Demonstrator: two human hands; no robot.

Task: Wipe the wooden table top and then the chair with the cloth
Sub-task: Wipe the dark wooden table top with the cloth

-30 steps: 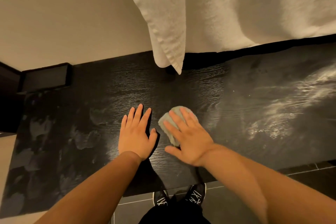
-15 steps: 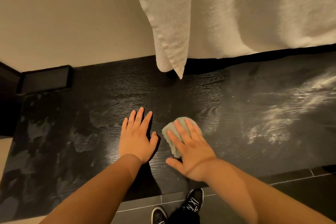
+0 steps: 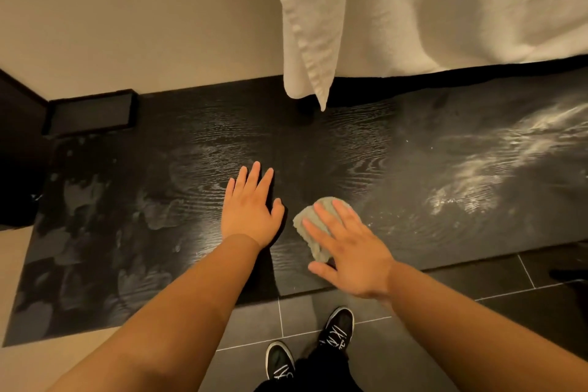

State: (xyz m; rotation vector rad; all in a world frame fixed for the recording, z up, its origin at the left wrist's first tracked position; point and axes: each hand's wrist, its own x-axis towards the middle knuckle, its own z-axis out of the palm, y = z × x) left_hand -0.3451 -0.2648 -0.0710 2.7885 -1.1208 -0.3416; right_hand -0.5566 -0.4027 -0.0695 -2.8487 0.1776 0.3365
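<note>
One dark wooden desk (image 3: 413,169) fills most of the view, both ends cut off by the frame. Pale smears and streaks cover its grain, brightest at the right. Hanging white fabric (image 3: 429,9), perhaps a towel or a curtain, drops in from the top edge and hides the back of the desk on the right. One pointed corner of it ends just above the wood. Grey floor tiles (image 3: 477,312) show along the desk's near edge. At the back left a shallow dark tray (image 3: 90,113) sits against the wall (image 3: 127,9), its inside too dim to make out. The left hand (image 3: 249,210) lies flat on the desk, fingers straight, holding nothing. The right hand (image 3: 353,251), just beside it, presses straight, spread fingers down on the cloth (image 3: 310,226) without curling round it. Two black shoes (image 3: 337,326) stand on the tiles, partly hidden by dark trousers (image 3: 318,375). The grey-green cloth is bunched on the desk near its front edge. It is mostly covered by the fingers, and only its left side and far end show.
</note>
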